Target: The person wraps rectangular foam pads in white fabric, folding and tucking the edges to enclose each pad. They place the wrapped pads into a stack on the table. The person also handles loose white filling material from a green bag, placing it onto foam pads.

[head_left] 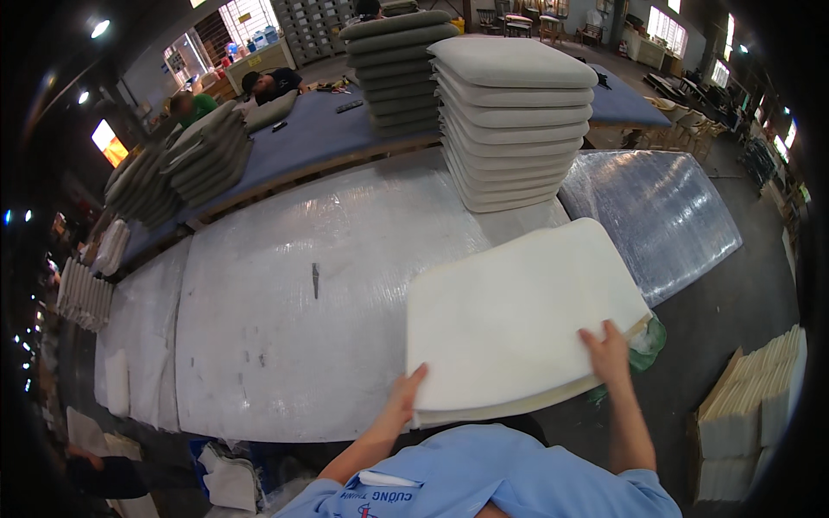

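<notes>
A cream-white foam seat pad (518, 315), wide and round-cornered, lies in front of me at the right end of the plastic-wrapped table. My left hand (403, 397) grips its near left corner, thumb on top. On the near right edge, my right hand (607, 352) is closed with the thumb and a finger on the upper face; the other fingers are hidden. A second edge shows below the pad along its near and right sides, so more layers may lie under it. Just beyond stands a tall stack of pale padded seats (518, 121).
Clear film covers the white tabletop (302, 345), where a small dark strip (315, 281) lies. Behind it runs a blue-topped table (315, 129) with grey-green cushion stacks (401, 78) and co-workers. Green plastic (648, 344) hangs at the right; foam sheets (751, 414) are piled beyond.
</notes>
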The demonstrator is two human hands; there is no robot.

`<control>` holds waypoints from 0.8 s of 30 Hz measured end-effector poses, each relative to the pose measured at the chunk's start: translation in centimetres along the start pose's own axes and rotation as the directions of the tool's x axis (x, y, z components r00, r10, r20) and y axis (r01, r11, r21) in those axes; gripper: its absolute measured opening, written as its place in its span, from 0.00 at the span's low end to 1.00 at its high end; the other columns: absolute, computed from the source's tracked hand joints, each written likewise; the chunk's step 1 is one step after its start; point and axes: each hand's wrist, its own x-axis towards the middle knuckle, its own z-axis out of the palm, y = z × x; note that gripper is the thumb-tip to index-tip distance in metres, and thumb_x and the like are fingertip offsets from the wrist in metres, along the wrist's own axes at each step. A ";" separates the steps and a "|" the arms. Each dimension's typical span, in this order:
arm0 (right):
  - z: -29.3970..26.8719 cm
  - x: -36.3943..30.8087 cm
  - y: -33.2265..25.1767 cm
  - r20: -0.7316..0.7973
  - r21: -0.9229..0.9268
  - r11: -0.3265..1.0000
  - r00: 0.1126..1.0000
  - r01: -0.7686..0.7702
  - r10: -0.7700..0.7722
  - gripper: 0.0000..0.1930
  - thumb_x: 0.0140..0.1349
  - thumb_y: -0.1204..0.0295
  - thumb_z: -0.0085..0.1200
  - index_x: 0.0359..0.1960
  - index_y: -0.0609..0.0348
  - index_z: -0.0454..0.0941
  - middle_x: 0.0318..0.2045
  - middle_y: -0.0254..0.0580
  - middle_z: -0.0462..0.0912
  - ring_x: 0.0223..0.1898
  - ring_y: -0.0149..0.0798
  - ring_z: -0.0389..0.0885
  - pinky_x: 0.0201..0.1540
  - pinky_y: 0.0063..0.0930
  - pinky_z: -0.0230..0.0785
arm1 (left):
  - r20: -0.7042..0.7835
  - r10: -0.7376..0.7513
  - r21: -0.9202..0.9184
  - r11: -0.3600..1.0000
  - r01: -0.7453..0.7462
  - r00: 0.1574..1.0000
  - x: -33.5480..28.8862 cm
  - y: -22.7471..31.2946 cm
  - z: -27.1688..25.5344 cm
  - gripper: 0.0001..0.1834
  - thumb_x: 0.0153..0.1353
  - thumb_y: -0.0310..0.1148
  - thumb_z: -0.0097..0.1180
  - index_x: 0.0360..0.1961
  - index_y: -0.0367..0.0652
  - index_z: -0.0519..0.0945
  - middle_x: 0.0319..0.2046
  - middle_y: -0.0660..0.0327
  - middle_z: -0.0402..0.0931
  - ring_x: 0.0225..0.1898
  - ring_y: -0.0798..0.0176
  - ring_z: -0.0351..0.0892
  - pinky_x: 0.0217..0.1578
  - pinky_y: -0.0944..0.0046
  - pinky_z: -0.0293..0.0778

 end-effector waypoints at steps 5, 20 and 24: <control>9.0 -7.8 -5.0 0.246 0.210 0.949 0.952 -0.235 0.181 0.25 0.60 0.54 0.69 0.46 0.66 0.80 0.32 0.50 0.86 0.33 0.46 0.85 0.39 0.39 0.76 | -0.239 0.208 0.268 0.953 -0.141 0.948 -8.5 5.7 -8.9 0.28 0.70 0.40 0.63 0.63 0.31 0.74 0.54 0.52 0.81 0.54 0.57 0.82 0.56 0.57 0.77; 15.5 -14.9 -4.7 0.365 0.214 0.977 0.929 -0.023 -0.059 0.29 0.69 0.52 0.58 0.62 0.60 0.77 0.58 0.55 0.81 0.57 0.52 0.81 0.60 0.42 0.72 | -0.352 0.576 0.925 0.335 0.180 0.737 -13.4 5.7 -12.1 0.40 0.69 0.46 0.60 0.75 0.35 0.61 0.65 0.39 0.70 0.65 0.47 0.74 0.63 0.51 0.73; 12.7 -15.3 -2.0 0.430 0.331 0.909 0.898 -0.252 0.092 0.23 0.68 0.56 0.61 0.56 0.59 0.82 0.47 0.49 0.88 0.48 0.45 0.87 0.53 0.35 0.77 | -0.135 0.450 0.977 -0.089 0.195 0.883 -9.2 3.4 -11.6 0.42 0.68 0.47 0.61 0.75 0.34 0.60 0.66 0.39 0.70 0.67 0.46 0.71 0.66 0.52 0.69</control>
